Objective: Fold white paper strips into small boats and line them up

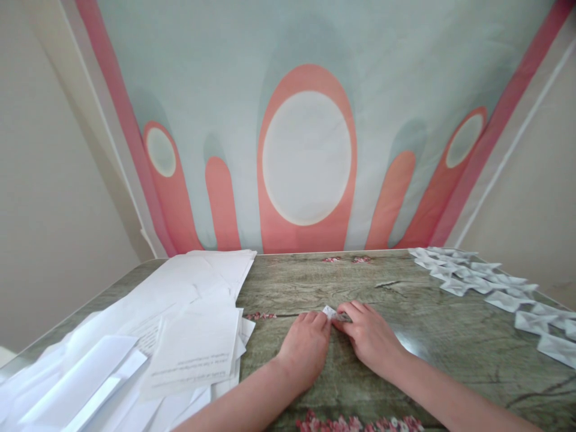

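Note:
A small piece of folded white paper (329,311) shows between my two hands, low over the middle of the table. My left hand (306,348) is closed at its left side, fingertips pressed together and partly hidden behind the knuckles. From the right, my right hand (369,336) pinches the same paper between thumb and fingers. Most of the paper is covered by the fingers, so its full shape cannot be seen.
Loose white sheets (193,348), some printed, lie piled over the table's left side. Several folded paper boats (468,279) stand in rows at the right edge. The wood-patterned tabletop (288,282) meets a coral and grey-green backdrop (306,240) behind.

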Action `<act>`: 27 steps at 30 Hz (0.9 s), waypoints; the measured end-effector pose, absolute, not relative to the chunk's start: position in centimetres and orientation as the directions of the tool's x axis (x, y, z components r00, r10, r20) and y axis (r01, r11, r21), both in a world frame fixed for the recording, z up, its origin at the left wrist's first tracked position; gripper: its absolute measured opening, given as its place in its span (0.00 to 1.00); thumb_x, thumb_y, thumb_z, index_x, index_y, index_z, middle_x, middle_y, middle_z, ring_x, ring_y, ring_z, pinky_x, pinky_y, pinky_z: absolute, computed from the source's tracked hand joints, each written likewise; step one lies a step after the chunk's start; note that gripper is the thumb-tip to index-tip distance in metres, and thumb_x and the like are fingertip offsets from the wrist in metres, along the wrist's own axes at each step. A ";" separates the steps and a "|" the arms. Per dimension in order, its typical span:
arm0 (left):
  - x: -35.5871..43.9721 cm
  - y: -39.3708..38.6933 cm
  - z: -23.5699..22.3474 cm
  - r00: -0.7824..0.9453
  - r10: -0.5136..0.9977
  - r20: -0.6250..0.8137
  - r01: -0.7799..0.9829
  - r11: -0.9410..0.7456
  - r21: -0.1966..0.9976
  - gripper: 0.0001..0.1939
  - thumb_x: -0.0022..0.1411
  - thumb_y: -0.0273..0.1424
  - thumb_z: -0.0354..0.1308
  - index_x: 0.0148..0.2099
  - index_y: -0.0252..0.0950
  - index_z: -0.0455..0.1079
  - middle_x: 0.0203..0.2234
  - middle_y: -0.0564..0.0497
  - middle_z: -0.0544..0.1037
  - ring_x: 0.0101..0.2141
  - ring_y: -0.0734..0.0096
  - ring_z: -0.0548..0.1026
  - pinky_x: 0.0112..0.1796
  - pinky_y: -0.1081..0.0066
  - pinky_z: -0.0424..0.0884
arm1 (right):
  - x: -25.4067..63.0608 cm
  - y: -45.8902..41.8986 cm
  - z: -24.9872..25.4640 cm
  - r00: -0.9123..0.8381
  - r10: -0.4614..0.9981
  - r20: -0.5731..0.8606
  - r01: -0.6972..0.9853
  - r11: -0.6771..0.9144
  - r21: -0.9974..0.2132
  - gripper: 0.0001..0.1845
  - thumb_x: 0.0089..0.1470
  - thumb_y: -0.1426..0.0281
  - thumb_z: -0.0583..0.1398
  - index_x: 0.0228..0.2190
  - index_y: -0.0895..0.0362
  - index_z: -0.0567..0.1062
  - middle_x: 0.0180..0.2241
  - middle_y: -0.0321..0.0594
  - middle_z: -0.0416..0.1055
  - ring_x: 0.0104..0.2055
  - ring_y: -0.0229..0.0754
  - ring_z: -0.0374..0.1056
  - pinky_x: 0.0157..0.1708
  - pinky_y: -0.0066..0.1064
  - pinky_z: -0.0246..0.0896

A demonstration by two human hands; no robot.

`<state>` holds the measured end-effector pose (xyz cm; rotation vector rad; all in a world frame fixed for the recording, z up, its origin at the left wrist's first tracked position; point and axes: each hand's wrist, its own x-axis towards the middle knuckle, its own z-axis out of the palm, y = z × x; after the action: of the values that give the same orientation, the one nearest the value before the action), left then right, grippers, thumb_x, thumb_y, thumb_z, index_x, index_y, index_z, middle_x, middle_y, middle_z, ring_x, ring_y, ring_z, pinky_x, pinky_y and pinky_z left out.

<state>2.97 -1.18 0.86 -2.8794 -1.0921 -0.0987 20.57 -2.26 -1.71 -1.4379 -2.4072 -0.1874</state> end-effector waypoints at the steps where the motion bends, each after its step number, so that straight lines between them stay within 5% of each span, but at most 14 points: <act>1: 3.0 -1.2 0.9 0.746 0.660 0.086 0.664 -0.747 -0.026 0.15 0.56 0.22 0.47 0.46 0.31 0.65 0.37 0.44 0.69 0.40 0.61 0.67 0.44 0.63 0.63 | 20.7 -2.2 -1.6 -0.432 0.838 0.333 0.879 0.475 -0.054 0.13 0.58 0.74 0.53 0.36 0.50 0.76 0.39 0.39 0.68 0.42 0.43 0.60 0.40 0.35 0.52; 19: 2.9 -1.2 1.3 0.746 0.664 0.049 0.666 -0.746 -0.012 0.17 0.53 0.22 0.50 0.47 0.30 0.64 0.38 0.43 0.69 0.40 0.60 0.67 0.43 0.63 0.64 | 22.3 -1.6 -1.1 -0.424 0.869 0.254 0.902 0.430 0.036 0.15 0.55 0.78 0.52 0.37 0.52 0.76 0.36 0.40 0.70 0.39 0.44 0.63 0.36 0.35 0.52; 27: 2.8 -1.2 1.2 0.734 0.676 0.069 0.679 -0.734 -0.026 0.16 0.56 0.22 0.48 0.48 0.31 0.64 0.39 0.43 0.69 0.40 0.60 0.67 0.43 0.64 0.63 | 21.7 -2.2 -2.0 -0.402 0.842 0.360 0.901 0.434 -0.009 0.16 0.53 0.80 0.52 0.40 0.57 0.74 0.41 0.42 0.70 0.42 0.44 0.62 0.42 0.36 0.52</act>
<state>2.85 -1.18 1.20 -2.8786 -1.1254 -0.0847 21.67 -2.20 -2.04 -1.4983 -2.3808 -0.2670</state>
